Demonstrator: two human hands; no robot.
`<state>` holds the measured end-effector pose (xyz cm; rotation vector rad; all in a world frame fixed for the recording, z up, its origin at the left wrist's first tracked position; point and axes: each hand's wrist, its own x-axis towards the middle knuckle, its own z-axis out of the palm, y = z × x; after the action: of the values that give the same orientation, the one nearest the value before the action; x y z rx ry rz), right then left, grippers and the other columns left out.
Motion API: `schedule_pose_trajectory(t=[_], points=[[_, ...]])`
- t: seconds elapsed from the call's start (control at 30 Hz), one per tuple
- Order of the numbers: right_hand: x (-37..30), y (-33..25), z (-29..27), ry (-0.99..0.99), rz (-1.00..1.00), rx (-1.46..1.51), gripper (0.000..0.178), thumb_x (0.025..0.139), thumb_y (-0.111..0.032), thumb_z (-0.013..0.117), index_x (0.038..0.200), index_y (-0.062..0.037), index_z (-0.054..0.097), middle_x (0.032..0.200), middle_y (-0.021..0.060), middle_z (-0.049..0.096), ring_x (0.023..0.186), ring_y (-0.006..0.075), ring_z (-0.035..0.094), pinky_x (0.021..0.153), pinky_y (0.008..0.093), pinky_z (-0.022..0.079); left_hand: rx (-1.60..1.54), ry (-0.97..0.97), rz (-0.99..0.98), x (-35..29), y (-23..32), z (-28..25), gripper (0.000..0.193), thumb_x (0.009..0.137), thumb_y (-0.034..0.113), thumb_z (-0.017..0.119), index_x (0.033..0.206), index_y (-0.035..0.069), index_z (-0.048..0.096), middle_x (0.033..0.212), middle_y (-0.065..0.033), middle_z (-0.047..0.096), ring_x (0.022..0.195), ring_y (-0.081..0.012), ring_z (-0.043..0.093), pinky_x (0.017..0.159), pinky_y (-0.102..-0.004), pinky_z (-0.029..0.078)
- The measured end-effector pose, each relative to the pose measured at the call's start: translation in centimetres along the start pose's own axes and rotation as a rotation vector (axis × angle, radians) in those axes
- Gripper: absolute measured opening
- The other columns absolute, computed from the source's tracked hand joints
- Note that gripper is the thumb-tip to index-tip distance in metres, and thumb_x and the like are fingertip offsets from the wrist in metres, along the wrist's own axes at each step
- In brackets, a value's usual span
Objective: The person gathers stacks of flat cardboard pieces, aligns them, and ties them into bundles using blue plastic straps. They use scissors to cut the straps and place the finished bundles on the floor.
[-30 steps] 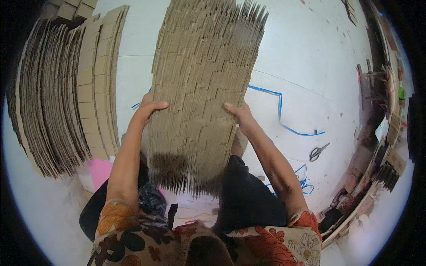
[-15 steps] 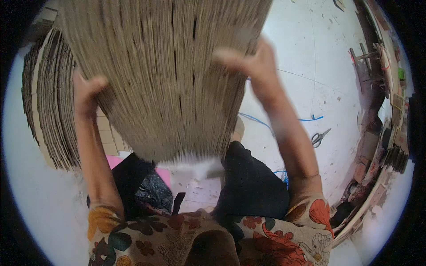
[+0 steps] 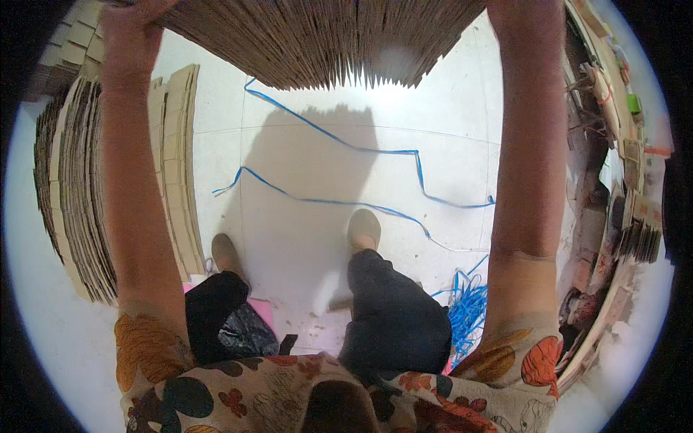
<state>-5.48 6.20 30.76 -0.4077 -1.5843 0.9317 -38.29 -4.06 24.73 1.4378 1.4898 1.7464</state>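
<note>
— Widest first: white tiled floor (image 3: 303, 166), bare in the middle, with a dark shadow across it; probably thrown by the load overhead.

— And the load?

— Thick bundle of flattened cardboard sheets (image 3: 325, 36), up at the top of the view, well clear of the floor; seen edge-on, the lower edges ragged and stepped; likely clamped from both sides so the loose sheets cannot fan apart.

— Next in size?

— Stack of cardboard (image 3: 79, 187) on the floor to the left, stood on edge and leaning in rows; presumably kept on edge so a batch can be taken in one grab; apart from the raised bundle.

— Grip?

— Left hand (image 3: 133, 29) closed on the bundle's left side, fingers curled round the edge, arm stretched straight up; right hand (image 3: 525, 9) pressed against the right side, but cut by the upper rim; cannot tell how those fingers sit.

— Along the right?

— Cluttered bench edge (image 3: 621, 151) with small tools and scraps, too bent and small to sort.

— Smaller things?

— Blue strapping band (image 3: 346, 149) lying loose in zigzags across the tiles, near the feet; blue tangle (image 3: 465, 310) of the same band heaped by the right leg; seemingly dropped where cut. Two brown shoes (image 3: 364, 227), set apart, a wide stance suited to a load held high; pink sheet (image 3: 261, 314) and black bag (image 3: 242, 335) low by the left leg.
</note>
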Motion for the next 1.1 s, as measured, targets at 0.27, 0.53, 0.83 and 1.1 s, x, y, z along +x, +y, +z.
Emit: schedule_pose_trajectory(t=[0.27,0.53,0.83,1.1], points=[[-10.2,12.9,-2.8,-0.155,0.436,0.08,0.07,0.064,-0.016,0.074,0.124,-0.0001,0.042,0.112,0.0111,0.056,0.104,0.0228,0.052,0.09,0.0342,0.042,0.094,-0.064,-0.324,-7.3,-7.6,2.8,0.064,0.064,0.017,0.078,0.117,0.002,0.047,0.113,-0.0101,0.055,0.106,-0.0232,0.049,0.093,-0.0381,0.039],[-9.6,12.8,-2.5,-0.119,0.523,0.025,0.06,0.064,-0.013,0.074,0.116,0.0017,0.048,0.108,0.0113,0.057,0.099,0.0218,0.055,0.081,0.0335,0.048,0.061,-0.18,-0.453,-7.3,-9.6,1.4,0.057,0.061,0.009,0.079,0.111,-0.001,0.053,0.108,-0.013,0.058,0.103,-0.0242,0.053,0.096,-0.0385,0.039],[-6.9,9.4,0.2,-0.059,0.37,-0.106,0.037,0.07,-0.015,0.07,0.1,0.0014,0.055,0.094,0.0075,0.06,0.087,0.0175,0.057,0.081,0.0309,0.045,0.373,-0.255,-0.046,-3.2,-13.1,-2.5,0.031,0.076,0.019,0.07,0.101,0.005,0.06,0.097,-0.0024,0.063,0.091,-0.0201,0.057,0.086,-0.038,0.044],[-11.7,14.0,-2.4,0.001,0.543,-0.148,0.051,0.07,-0.018,0.073,0.114,-0.001,0.051,0.104,0.0072,0.059,0.092,0.0201,0.057,0.081,0.032,0.047,-0.088,-0.192,-0.22,-5.8,-8.0,4.1,0.052,0.067,0.013,0.078,0.114,0.005,0.056,0.108,-0.0089,0.06,0.099,-0.0238,0.058,0.084,-0.0424,0.049]])
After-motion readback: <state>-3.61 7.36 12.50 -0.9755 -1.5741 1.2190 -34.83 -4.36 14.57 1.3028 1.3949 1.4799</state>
